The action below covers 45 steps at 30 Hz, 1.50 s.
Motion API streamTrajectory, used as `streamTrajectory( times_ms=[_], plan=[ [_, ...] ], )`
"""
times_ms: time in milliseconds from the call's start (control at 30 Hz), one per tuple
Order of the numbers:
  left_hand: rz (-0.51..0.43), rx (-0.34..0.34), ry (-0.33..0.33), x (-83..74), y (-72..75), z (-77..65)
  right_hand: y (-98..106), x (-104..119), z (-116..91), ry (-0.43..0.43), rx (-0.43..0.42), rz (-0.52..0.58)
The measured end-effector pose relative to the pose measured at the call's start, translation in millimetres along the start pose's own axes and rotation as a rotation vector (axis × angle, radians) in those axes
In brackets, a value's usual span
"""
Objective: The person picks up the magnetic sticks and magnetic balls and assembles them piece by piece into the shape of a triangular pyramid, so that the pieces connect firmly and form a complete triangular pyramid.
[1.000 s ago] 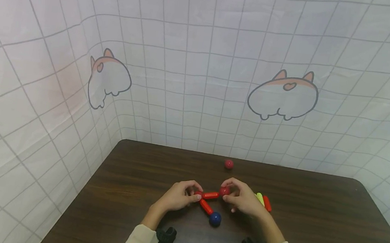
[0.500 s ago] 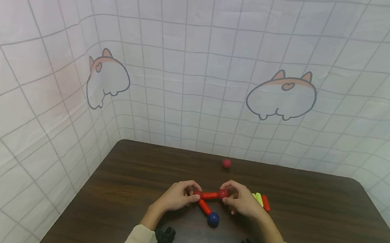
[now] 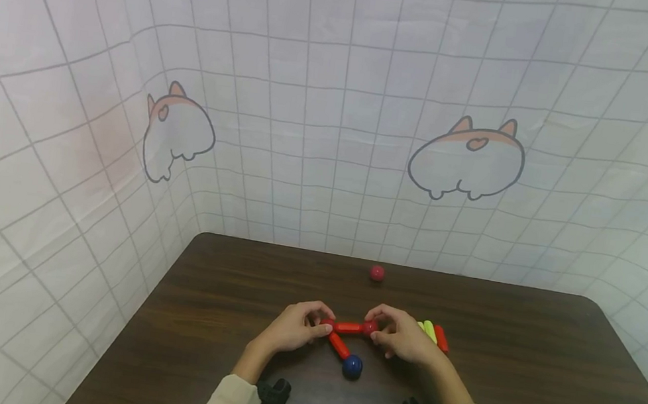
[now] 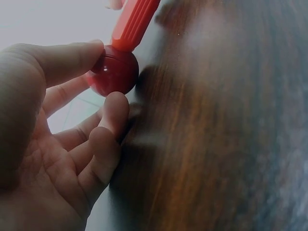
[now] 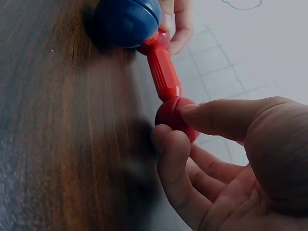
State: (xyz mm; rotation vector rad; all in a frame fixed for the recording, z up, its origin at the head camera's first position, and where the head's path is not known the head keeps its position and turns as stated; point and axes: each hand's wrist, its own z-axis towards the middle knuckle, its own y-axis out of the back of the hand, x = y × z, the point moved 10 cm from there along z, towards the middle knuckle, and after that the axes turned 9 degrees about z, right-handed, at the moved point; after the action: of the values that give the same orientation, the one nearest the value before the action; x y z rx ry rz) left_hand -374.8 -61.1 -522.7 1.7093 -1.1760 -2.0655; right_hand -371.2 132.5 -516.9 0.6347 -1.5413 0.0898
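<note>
My left hand pinches a red ball between thumb and fingers. Two red rods meet at that ball. One red rod runs right to a second red ball, which my right hand pinches with its thumb and fingers. The other red rod slants toward me and ends at a blue ball. In the right wrist view the blue ball looms large and partly covers the left-hand ball. Fingers hide parts of both red balls.
A loose red ball sits near the far edge of the dark wooden table. Right of my right hand lie yellow-green rods and a red rod. Behind the table hangs a white gridded curtain.
My right hand has come slightly toward me with its red ball, and the rod between the two balls now lies nearly level in the head view. The left hand keeps its hold.
</note>
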Motion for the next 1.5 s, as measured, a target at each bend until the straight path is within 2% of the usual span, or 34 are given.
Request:
streamTrajectory(
  times_ms=[200, 333, 567, 700, 1067, 1300, 1500],
  plan=[
    [-0.005, -0.002, -0.003, 0.8, -1.9, -0.1, 1, 0, -1, 0.012, 0.019, -0.033],
    [-0.008, -0.004, -0.005, 1.0, -3.0, -0.1, 8, 4, -5, 0.037, 0.014, -0.032],
    [-0.012, -0.008, 0.001, 2.4, -2.8, -0.4, 39, 17, -16, 0.114, -0.050, -0.013],
    [-0.011, -0.015, 0.008, 3.3, -1.7, -1.1, 61, 19, -23, 0.127, -0.109, -0.012],
    [-0.018, -0.005, 0.030, 3.9, -0.9, -1.5, 108, 3, -40, 0.080, -0.217, -0.042],
    [-0.008, -0.008, 0.031, 4.6, -0.4, 0.2, 127, -7, -49, 0.045, -0.232, -0.041],
    [-0.010, -0.006, 0.037, 6.2, -0.3, 1.2, 134, -21, -54, 0.019, -0.209, -0.040]
  ],
)
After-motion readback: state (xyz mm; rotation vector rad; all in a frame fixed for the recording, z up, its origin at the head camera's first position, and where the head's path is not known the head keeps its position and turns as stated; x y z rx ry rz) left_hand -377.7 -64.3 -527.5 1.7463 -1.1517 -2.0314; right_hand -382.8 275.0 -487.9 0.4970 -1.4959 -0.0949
